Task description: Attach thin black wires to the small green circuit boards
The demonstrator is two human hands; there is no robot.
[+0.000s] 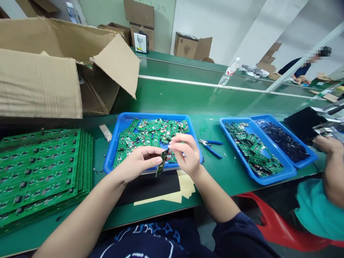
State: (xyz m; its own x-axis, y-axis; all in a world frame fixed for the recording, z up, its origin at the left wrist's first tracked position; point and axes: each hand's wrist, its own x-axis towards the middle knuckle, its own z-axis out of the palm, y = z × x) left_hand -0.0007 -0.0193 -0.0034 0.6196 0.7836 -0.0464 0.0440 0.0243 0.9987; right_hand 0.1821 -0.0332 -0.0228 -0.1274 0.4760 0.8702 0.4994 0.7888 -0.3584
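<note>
Over the blue plastic tray [150, 115] of loose green circuit boards [153, 134], I have a narrow grip on the work: my left hand [138, 163] pinches a small circuit board strip [162, 163] between thumb and fingers, the strip standing slightly tilted, and my right hand [188, 154] meets its top end with the fingertips [174, 140]. Blue-handled side cutters [211, 147] lie on the green table [212, 186] just right of the tray. Stacked board panels [40, 172] sit to my left, and a co-worker's hand [326, 145] shows at far right, beyond a second blue tray [279, 178].
</note>
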